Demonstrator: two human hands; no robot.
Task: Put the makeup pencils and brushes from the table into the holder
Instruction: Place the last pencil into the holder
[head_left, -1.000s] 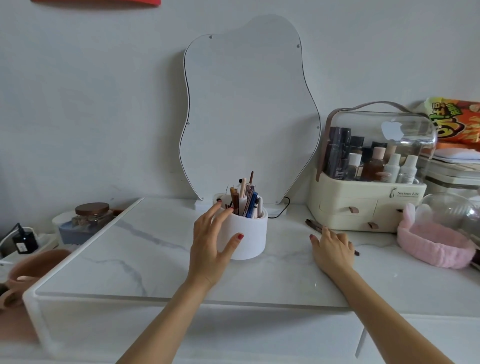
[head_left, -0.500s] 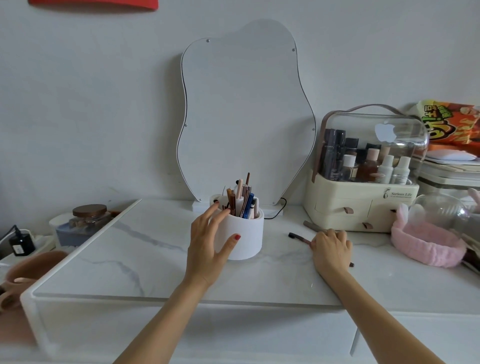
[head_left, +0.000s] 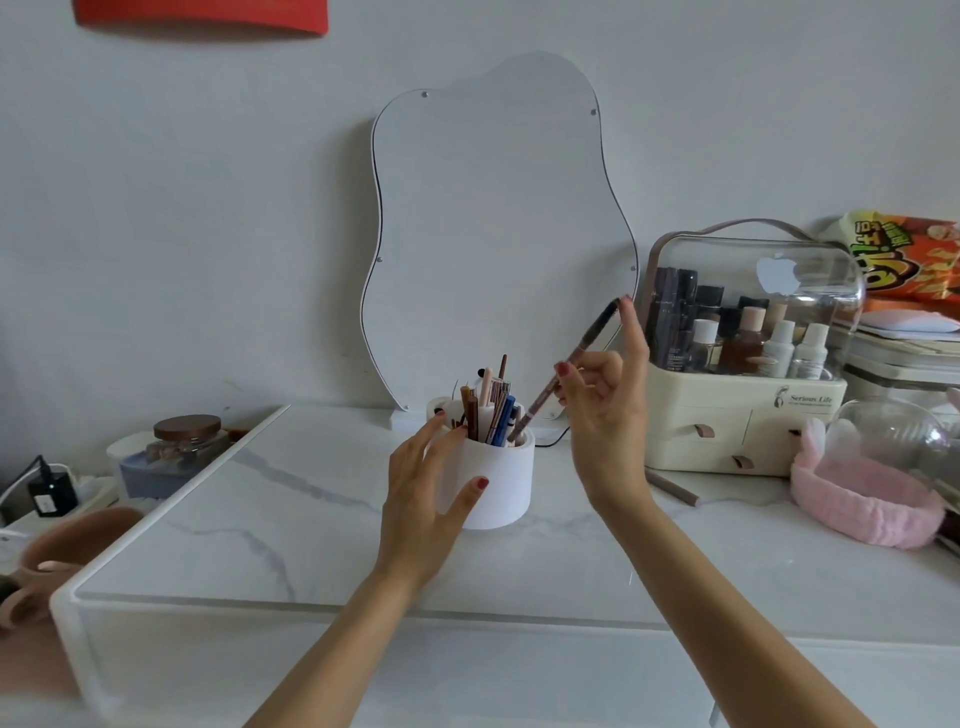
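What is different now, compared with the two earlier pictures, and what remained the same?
The right hand rose from the table and moved left toward the holder. It now pinches a dark pencil, tilted, with the lower end at the holder's rim. Unchanged: the left hand rests against the holder's side, the holder stands in place, and a second pencil lies on the table.

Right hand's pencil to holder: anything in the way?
Nothing visible blocks it. The pencil in the right hand slants down, its lower tip at the right rim of the holder. Inside, the stored pencils crowd the opening's middle and left. The left hand rests against the holder's left wall, clear of the opening.
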